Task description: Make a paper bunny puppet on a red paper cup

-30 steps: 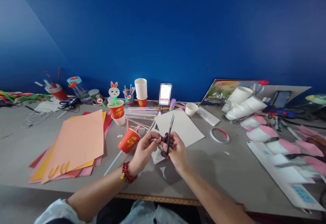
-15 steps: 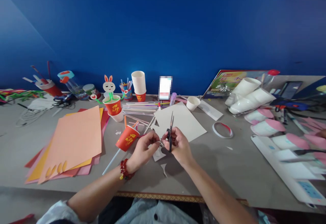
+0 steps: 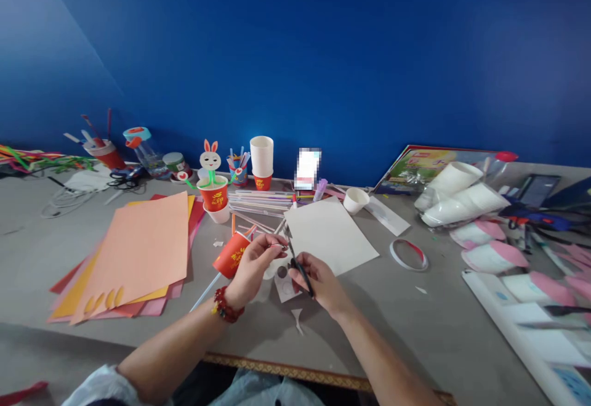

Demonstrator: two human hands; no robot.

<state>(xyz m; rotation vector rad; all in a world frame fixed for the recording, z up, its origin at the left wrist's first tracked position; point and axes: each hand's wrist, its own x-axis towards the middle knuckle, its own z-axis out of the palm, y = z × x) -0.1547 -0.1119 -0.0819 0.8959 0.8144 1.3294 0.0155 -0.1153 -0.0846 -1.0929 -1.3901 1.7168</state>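
My right hand (image 3: 318, 283) is closed round the handles of black scissors (image 3: 301, 270), whose blades point up and to the left. Close by, my left hand (image 3: 257, 264) pinches a small piece of paper (image 3: 277, 246) that shows white with some red. The scissors' blades are right beside this piece; whether they touch it I cannot tell. Under the hands lies a white paper scrap (image 3: 285, 289) with round cut-outs. A red paper cup (image 3: 231, 254) lies tilted next to my left hand, straws sticking out of it.
A large white sheet (image 3: 332, 233) lies beyond my hands. Coloured paper sheets (image 3: 143, 246) are stacked on the left. At the back stands a cup with a paper rabbit (image 3: 210, 159). A tape roll (image 3: 409, 254), bagged white cups (image 3: 462, 199) and a white power strip (image 3: 517, 332) are on the right.
The scissors have turned from pointing nearly straight up to leaning left, toward the piece in my left hand. My left hand has lifted slightly, and the whole view has shifted a little.
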